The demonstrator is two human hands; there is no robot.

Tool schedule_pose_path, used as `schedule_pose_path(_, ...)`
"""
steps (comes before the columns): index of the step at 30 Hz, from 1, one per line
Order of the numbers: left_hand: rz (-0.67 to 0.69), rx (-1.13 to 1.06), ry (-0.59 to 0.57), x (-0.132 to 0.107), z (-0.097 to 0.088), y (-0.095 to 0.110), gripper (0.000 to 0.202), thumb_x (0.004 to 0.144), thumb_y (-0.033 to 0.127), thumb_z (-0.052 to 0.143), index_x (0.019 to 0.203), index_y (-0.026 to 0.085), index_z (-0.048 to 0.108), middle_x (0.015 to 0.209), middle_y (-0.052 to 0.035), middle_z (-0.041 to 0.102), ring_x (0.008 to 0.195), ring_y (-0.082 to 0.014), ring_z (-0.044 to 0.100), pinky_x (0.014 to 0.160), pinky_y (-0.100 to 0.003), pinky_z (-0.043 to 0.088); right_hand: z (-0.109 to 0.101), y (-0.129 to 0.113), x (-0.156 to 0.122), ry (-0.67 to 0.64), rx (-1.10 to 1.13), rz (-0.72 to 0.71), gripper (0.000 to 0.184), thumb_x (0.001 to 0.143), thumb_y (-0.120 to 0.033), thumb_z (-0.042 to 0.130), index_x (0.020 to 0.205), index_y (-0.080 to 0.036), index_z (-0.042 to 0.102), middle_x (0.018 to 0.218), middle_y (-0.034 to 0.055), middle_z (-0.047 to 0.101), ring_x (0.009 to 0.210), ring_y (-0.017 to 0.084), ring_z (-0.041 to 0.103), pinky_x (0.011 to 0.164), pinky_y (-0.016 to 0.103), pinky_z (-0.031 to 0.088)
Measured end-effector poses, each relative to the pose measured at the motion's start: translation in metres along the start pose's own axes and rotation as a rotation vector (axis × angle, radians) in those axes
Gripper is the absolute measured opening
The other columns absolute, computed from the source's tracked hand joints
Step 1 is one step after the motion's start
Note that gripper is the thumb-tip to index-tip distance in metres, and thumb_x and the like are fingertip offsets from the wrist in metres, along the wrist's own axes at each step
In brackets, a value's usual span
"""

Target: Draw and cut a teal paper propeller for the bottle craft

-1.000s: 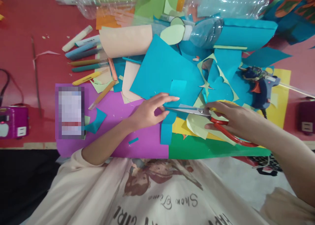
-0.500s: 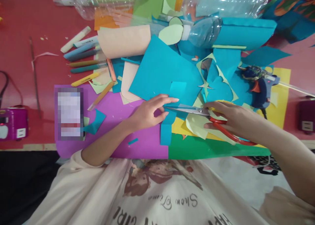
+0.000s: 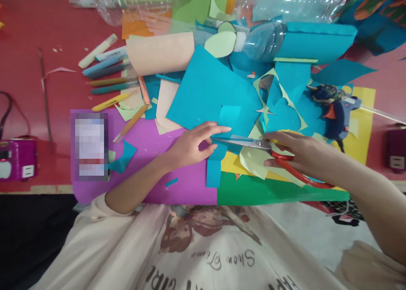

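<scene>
My right hand (image 3: 294, 150) grips a pair of scissors (image 3: 260, 144) by its red handles, with the silver blades pointing left. The tips of the blades reach in between the thumb and index finger of my left hand (image 3: 193, 144). A narrow blue paper strip (image 3: 214, 173) passes through the left fingers at the blades, its upper part lying over a large blue paper sheet (image 3: 209, 87). My left fingers are curved around the strip; their exact contact is partly hidden. Pale green paper scraps (image 3: 253, 158) lie beneath the scissors.
A phone (image 3: 91, 148) lies on purple paper (image 3: 180, 184) at left, below several markers (image 3: 108, 65). Behind are a peach paper roll (image 3: 161, 53) and a clear bottle (image 3: 264, 40) wrapped in blue paper. At right rests a glue gun (image 3: 341, 116). Green paper (image 3: 272, 190) covers the near edge.
Almost nothing differs. The scissors' handles and my right hand have shifted very slightly to the right, while my left hand stays in place.
</scene>
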State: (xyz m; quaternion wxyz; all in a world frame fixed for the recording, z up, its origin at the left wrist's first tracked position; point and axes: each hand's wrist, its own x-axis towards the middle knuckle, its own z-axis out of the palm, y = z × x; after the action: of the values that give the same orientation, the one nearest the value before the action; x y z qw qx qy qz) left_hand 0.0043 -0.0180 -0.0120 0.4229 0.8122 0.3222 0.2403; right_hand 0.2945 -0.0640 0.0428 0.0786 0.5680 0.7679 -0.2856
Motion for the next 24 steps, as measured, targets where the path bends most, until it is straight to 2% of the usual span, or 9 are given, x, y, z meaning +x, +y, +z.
schedule_pose_path(9, 0.019, 0.021, 0.013, -0.001, 0.001, -0.001, 0.04, 0.089, 0.017, 0.054, 0.127, 0.027, 0.056, 0.128, -0.0036, 0.06, 0.069, -0.0033, 0.063, 0.082, -0.021, 0.054, 0.0, 0.001, -0.001, 0.017, 0.003, -0.021, 0.065, 0.088, -0.071, 0.032, 0.118, -0.021, 0.06, 0.095, 0.015, 0.07, 0.064, 0.023, 0.063, 0.057, 0.033, 0.047)
schedule_pose_path(14, -0.023, -0.005, -0.005, 0.0, 0.001, 0.0, 0.04, 0.088, 0.017, 0.053, 0.127, 0.027, 0.057, 0.13, -0.004, 0.059, 0.072, -0.0036, 0.064, 0.083, -0.021, 0.054, 0.003, 0.004, -0.001, 0.047, 0.001, -0.032, 0.064, 0.089, -0.071, 0.031, 0.115, -0.022, 0.063, 0.088, 0.0114, 0.069, 0.058, 0.021, 0.06, 0.053, 0.032, 0.044)
schedule_pose_path(24, -0.064, 0.026, -0.031, 0.002, -0.001, 0.002, 0.041, 0.088, 0.018, 0.054, 0.128, 0.028, 0.057, 0.125, -0.0027, 0.062, 0.072, -0.0042, 0.064, 0.085, -0.021, 0.054, -0.007, -0.005, 0.004, 0.03, -0.026, 0.02, 0.081, 0.08, -0.082, 0.024, 0.109, -0.022, 0.07, 0.073, 0.0102, 0.068, 0.053, 0.022, 0.058, 0.046, 0.031, 0.04)
